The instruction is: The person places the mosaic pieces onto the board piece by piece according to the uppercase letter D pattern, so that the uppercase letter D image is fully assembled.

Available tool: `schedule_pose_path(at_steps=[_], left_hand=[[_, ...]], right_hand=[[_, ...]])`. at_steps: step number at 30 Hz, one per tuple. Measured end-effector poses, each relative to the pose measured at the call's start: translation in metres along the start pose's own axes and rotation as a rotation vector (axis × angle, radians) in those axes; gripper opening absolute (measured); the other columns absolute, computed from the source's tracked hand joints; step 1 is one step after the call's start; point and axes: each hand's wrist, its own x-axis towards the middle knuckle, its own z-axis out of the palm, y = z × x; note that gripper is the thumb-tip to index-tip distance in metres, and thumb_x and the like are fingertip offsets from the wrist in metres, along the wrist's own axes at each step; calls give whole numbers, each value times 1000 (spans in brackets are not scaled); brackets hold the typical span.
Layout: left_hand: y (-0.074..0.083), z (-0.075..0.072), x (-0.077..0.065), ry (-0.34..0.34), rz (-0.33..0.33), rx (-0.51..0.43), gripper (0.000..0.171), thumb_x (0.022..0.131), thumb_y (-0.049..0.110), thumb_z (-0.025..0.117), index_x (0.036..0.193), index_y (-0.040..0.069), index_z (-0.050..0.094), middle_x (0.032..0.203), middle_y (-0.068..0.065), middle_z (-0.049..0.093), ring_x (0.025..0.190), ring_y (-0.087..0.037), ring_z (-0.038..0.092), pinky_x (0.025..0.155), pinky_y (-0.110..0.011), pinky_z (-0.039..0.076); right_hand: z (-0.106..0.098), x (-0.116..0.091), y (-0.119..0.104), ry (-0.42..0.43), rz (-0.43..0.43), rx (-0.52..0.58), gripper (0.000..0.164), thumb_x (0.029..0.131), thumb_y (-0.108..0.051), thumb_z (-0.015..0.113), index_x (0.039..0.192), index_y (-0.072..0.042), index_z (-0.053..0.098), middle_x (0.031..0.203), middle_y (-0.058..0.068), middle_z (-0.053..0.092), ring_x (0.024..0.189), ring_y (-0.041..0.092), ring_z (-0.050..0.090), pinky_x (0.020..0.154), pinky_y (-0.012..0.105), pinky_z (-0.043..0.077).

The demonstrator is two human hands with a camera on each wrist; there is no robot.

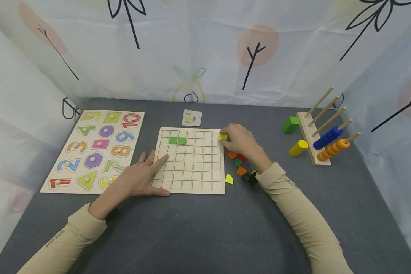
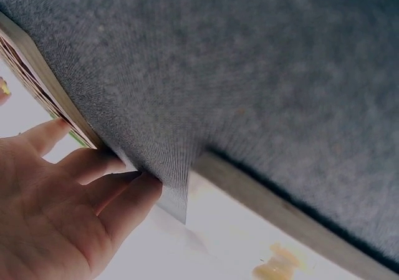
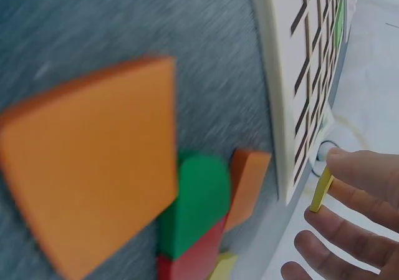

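A wooden grid board (image 1: 191, 166) lies flat on the grey table, with two green squares (image 1: 177, 140) side by side in its upper left cells. My left hand (image 1: 142, 179) rests at the board's left edge, fingers spread and some of them over the grid. In the left wrist view those fingers (image 2: 131, 206) are straight to slightly bent. Between thumb and fingers my right hand (image 1: 240, 140) pinches a small yellow piece (image 3: 321, 189), held near the board's upper right corner. Loose orange (image 3: 93, 168), green (image 3: 199, 199) and red pieces lie right of the board, below that hand.
A number-and-shape puzzle board (image 1: 80, 155) lies on the left. Behind the grid is a small pattern card (image 1: 191, 117). A yellow quarter-circle piece (image 1: 229, 179) sits off the right edge. Farther right stand a green block (image 1: 291, 125), a yellow cylinder (image 1: 298, 148) and a bead-peg stand (image 1: 316, 148).
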Motion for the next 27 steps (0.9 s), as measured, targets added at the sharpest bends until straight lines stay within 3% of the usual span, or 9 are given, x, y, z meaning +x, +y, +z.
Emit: schedule_pose_path(at_steps=[11,21,27], left_hand=[[-1,0,0,-5,0,-4,121,67,81,75,162,19,32,162,-35,29,143,-64,33,87,-70,52],[-1,0,1,-17,-8,-3,120,67,81,75,162,20,32,162,-35,29,143,-64,32,87,-69,52],[-1,0,1,-20,-12,2,121,68,82,74,162,20,32,162,-35,29,143,-65,33,88,-69,52]], right_hand=[[7,15,-26,-12,-29,-9,34,99,-24,69,128,-8,72,120,14,71,111,28,67,85,44,58],[15,28,-51,-26,-77,-3,34,99,-24,68,129,-9,71,120,11,71,110,26,67,84,42,58],[20,36,-64,-55,-81,0,33,99,-23,67,129,-9,71,128,10,71,118,26,67,94,42,57]])
